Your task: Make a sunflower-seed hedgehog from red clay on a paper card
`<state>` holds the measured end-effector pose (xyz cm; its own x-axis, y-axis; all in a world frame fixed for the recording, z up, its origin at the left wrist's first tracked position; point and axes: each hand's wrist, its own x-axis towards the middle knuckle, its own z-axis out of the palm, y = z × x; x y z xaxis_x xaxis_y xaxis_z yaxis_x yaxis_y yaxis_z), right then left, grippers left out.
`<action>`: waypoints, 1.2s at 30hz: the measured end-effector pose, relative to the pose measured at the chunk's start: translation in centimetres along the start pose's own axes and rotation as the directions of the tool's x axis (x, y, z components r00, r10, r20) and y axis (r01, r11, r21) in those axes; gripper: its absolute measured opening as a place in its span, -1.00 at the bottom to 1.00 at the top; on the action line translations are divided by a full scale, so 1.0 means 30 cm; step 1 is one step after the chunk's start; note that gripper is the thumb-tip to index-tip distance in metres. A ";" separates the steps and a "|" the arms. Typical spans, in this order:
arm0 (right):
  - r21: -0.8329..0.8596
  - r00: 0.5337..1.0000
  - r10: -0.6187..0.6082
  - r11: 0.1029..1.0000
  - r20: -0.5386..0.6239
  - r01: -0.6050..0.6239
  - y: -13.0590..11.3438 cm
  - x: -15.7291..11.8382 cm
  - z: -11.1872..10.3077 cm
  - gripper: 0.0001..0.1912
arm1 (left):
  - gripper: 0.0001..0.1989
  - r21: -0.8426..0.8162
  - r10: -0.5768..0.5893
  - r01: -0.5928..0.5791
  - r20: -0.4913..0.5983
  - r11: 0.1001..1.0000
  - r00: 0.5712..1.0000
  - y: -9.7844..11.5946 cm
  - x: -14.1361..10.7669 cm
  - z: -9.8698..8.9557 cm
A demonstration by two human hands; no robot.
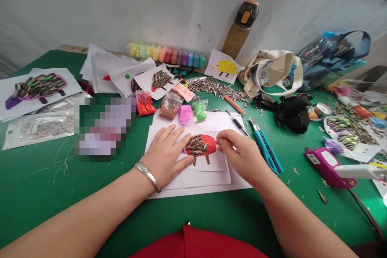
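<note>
My left hand (166, 151), with a silver bangle at the wrist, lies flat with spread fingers on white paper (193, 183), its fingertips at the left end of a hedgehog picture. The hedgehog's body is red clay (208, 141), its left part covered with overlapping striped sunflower seeds (196, 144), with two brown legs below. At the body's right edge my right hand (240, 151) has thumb and forefinger pinched together; whatever they hold is too small or hidden to tell. Just right of this hand lie blue-handled cutting tools (266, 149) and a black pen-like tool (238, 123).
Behind the paper sit clay packets: red (145, 104), brown (170, 106), pink (185, 115) and green (200, 111). Loose sunflower seeds (214, 86) are heaped farther back. Finished seed hedgehogs (39, 86) lie left; a bottle (240, 28) leans against the wall. A magenta glue gun (329, 165) lies right.
</note>
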<state>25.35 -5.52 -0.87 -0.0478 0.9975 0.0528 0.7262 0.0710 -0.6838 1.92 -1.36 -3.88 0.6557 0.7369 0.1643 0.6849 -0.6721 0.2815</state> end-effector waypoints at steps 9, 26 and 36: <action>-0.237 0.964 -0.242 0.935 0.115 0.263 -0.032 0.001 0.048 -0.75 | -0.46 -0.012 -0.011 0.011 -0.005 1.000 1.000 -0.005 0.000 0.005; -0.264 0.966 -0.260 0.931 0.002 0.251 -0.013 0.009 0.033 -0.75 | -0.45 0.021 -0.010 0.010 0.016 1.000 1.000 -0.002 0.000 0.000; -0.005 0.995 -0.053 0.999 0.082 0.053 -0.044 -0.003 0.016 -0.79 | -0.47 -0.013 -0.025 0.025 0.004 1.000 1.000 -0.002 -0.002 0.005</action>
<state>24.07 -5.71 -0.34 -0.1422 0.9894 0.0291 0.7262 0.1242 -0.6762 1.88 -1.38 -4.05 0.6395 0.7533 0.1533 0.6969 -0.6523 0.2980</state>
